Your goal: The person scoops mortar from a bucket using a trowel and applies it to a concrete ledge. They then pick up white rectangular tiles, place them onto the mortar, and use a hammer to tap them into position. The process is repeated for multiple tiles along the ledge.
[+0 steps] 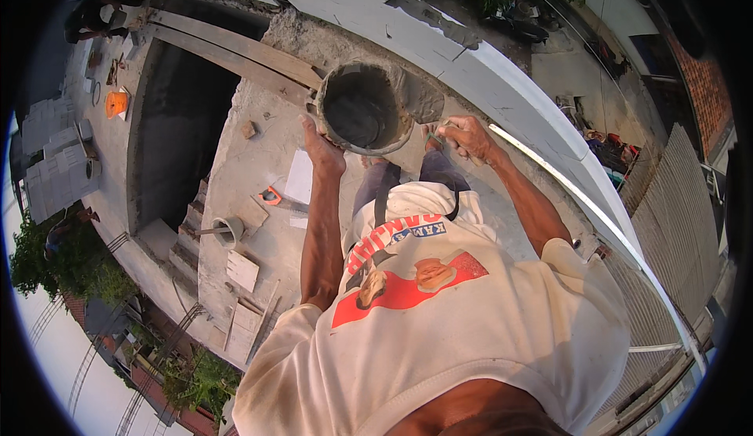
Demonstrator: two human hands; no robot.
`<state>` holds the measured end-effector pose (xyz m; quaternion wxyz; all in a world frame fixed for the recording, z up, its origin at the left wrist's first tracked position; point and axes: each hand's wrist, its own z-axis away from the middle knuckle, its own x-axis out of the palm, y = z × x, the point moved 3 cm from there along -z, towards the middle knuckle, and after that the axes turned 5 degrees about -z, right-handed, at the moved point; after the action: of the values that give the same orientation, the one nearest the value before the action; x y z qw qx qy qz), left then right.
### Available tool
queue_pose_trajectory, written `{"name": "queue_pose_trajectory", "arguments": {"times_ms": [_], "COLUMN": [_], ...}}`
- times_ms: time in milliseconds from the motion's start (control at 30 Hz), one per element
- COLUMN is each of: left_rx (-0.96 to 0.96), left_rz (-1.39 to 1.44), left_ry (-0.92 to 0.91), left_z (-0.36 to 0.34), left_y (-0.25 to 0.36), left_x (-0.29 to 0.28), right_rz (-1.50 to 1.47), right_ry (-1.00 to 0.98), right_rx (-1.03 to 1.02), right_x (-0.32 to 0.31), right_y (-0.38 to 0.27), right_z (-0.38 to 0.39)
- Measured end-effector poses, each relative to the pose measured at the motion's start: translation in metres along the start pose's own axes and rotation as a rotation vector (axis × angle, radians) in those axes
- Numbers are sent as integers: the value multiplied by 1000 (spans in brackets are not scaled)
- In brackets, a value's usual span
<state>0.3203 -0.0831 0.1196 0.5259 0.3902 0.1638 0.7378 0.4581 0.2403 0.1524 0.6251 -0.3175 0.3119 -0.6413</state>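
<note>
My left hand (323,143) grips the left side of a round mortar-crusted bucket (359,107), its inside coated with wet grey material. To the right, my right hand (467,139) is closed around a small pale tool or handle (447,128) whose full shape I cannot make out. A patch of grey mortar (422,99) lies just beside the bucket, near the base of the white block wall (486,70). Below the bucket my feet (431,141) show on the rough concrete.
Planks (227,52) span a dark stairwell opening (176,122) with steps. A co-worker (98,12) is at the far upper left, near an orange bucket (116,103) and stacked grey blocks (59,173). A handsaw (270,195), grey pail (228,233) and boards (243,271) lie left.
</note>
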Motion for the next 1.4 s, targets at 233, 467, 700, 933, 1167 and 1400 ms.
{"name": "queue_pose_trajectory", "arguments": {"times_ms": [233,467,700,933,1167,1400], "left_rx": [-45,-52,-55,-127,-49,24], "left_rz": [36,43,81,-22,-173,-276], "left_ry": [321,400,331,125,-64,-131], "left_z": [18,63,69,53,55,26], "left_y": [-39,-50,-64,-54,-32,-24], "left_x": [-48,-21,-9,23,59,81], "right_rz": [591,814,561,-457,-537,-393], "right_ry": [440,632,617,652,699,706], "right_rx": [-291,-81,-46,130,133,213], "right_x": [-142,-186,-167,-111,-140,-149], "right_y": [42,103,109,72,143,199], "right_z": [-22,-44,-49,-99,-42,19]}}
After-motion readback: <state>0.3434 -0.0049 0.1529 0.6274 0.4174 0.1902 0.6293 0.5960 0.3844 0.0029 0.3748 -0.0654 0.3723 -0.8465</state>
